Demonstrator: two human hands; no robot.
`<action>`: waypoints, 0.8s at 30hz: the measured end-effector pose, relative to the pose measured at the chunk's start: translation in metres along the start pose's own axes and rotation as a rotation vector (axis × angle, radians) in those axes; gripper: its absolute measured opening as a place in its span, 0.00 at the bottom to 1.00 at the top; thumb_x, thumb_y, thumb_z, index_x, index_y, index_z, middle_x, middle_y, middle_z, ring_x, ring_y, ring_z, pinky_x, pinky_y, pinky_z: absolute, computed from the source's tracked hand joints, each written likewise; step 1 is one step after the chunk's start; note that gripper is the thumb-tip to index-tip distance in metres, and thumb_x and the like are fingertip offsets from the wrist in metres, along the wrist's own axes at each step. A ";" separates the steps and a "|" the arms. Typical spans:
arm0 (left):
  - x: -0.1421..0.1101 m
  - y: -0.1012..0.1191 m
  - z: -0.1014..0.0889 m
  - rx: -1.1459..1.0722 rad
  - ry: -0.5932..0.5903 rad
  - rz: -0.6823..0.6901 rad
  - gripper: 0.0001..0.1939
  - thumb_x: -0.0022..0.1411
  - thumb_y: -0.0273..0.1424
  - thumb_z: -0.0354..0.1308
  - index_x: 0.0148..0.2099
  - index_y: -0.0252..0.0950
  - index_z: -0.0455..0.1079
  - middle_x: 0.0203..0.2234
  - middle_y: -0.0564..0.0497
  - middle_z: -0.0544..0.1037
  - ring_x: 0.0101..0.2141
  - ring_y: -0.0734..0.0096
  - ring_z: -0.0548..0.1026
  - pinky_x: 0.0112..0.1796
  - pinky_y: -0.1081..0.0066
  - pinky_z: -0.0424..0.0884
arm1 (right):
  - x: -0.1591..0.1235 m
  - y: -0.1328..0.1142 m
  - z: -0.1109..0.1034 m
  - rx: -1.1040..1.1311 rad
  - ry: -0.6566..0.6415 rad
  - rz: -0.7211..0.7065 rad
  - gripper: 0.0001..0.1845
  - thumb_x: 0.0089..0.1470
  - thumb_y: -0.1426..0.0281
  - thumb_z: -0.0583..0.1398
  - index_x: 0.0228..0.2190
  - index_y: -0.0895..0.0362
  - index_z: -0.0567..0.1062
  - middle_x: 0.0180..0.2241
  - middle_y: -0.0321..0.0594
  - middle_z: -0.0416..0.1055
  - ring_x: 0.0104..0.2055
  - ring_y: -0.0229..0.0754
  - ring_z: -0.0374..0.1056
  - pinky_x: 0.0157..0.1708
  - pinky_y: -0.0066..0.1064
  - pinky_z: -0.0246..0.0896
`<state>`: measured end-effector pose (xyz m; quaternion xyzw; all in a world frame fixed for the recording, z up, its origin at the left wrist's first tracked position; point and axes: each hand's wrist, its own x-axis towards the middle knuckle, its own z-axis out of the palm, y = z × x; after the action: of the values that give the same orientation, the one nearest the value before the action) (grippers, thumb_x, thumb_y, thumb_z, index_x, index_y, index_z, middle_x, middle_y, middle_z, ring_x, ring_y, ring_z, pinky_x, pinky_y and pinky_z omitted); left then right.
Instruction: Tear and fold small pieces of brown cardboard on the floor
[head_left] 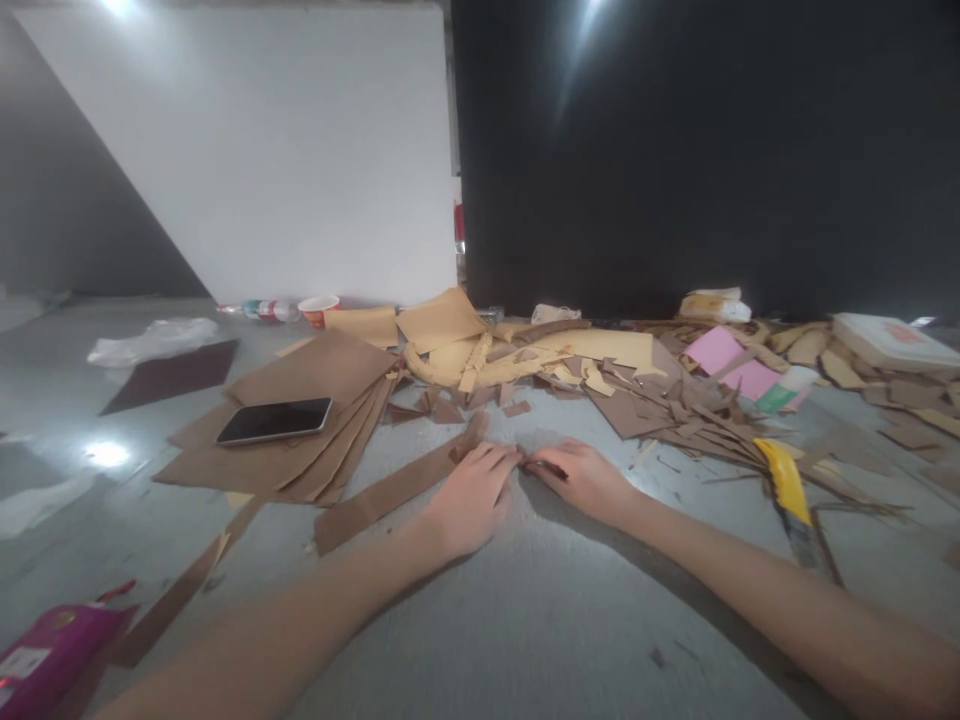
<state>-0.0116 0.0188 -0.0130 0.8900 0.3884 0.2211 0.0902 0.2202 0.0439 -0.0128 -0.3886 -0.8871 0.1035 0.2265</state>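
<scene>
Far to your left, a pink packet (45, 650) lies at the near edge of the floor, and a phone (275, 420) rests face up on a stack of brown sheets (300, 440), well clear of your hands.

Next comes the long cardboard strip (390, 490). Its long axis runs from near-left up to far-right, and its far end stops just beside your left hand (472, 497). That hand lies palm down on the floor, fingers stretched forward and loosely together, not closed around anything; the fingertips (504, 457) press down by the strip's end.

Between the two hands sits a small dark scrap (541, 466) (too small and too shadowed to say what it is made of). It lies crosswise, pointing from one hand to the other. Your left fingertips reach its left end; your right hand (585, 478) covers its right end, with fingers curled toward it. You seem to pinch it there, but the grip itself is hidden, so I cannot tell for sure. Both hands are about equally near it.

Farther right, a yellow-handled knife (787, 495) lies on the floor, near your right forearm and apart from the hand, its handle pointing away from you. Behind it spreads a heap of cardboard offcuts (675, 400).
</scene>
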 end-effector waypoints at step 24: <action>0.000 0.004 -0.004 0.001 -0.044 0.017 0.24 0.69 0.21 0.50 0.66 0.35 0.67 0.62 0.43 0.74 0.63 0.56 0.68 0.64 0.51 0.66 | 0.002 -0.001 0.002 -0.032 0.004 0.228 0.12 0.71 0.62 0.56 0.35 0.53 0.74 0.25 0.34 0.73 0.28 0.42 0.65 0.33 0.32 0.52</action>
<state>-0.0115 0.0159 -0.0082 0.8981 0.3786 0.2021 0.0964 0.2178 0.0448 -0.0135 -0.4908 -0.8382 0.1134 0.2089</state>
